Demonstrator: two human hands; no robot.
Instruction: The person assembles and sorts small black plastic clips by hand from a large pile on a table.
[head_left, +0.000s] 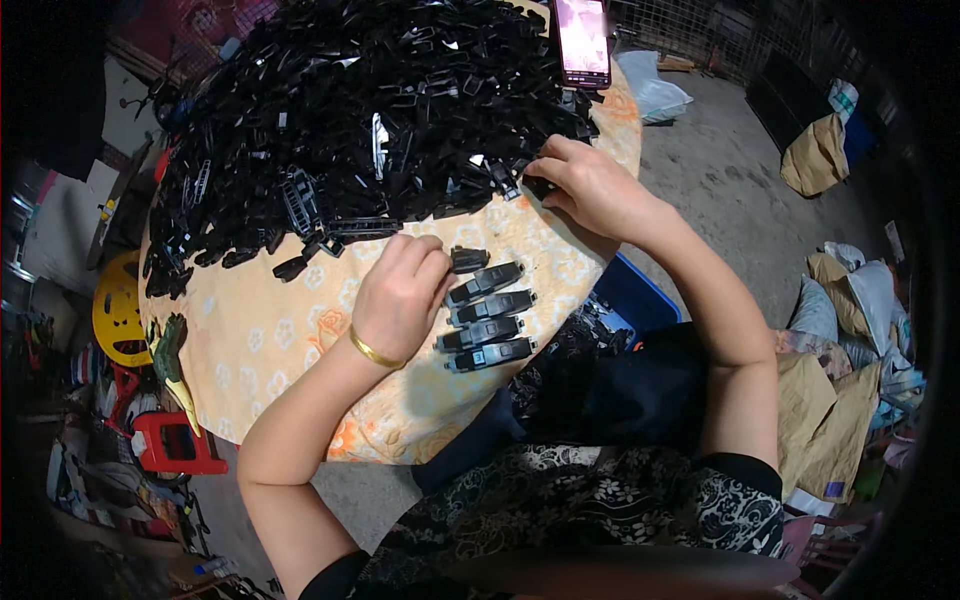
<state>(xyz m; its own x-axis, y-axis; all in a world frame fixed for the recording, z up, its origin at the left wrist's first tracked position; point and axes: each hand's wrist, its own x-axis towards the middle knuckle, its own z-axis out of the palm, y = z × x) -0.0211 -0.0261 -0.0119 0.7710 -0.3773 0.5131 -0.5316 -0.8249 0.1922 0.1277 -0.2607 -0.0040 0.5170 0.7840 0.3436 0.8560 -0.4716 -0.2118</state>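
On the round table's edge, several black plastic parts (487,305) lie in a neat column, each long and narrow with a glossy grey-black top. My left hand (400,295), with a gold bangle at the wrist, rests beside the column with curled fingers. Its fingertips are hidden, close to a shorter black part (469,260) at the column's far end; whether they grip it does not show. Farther right, my right hand (595,190) pinches a small dark plastic piece (540,187) at the near edge of a large heap of black plastic parts (370,110).
A patterned yellow-orange cloth (270,350) covers the table. A lit phone (583,45) stands at the far right edge. Below the right edge is a blue bin (640,285) with dark parts. A red stool (178,443), a yellow round object (122,308) and bags (835,300) stand around.
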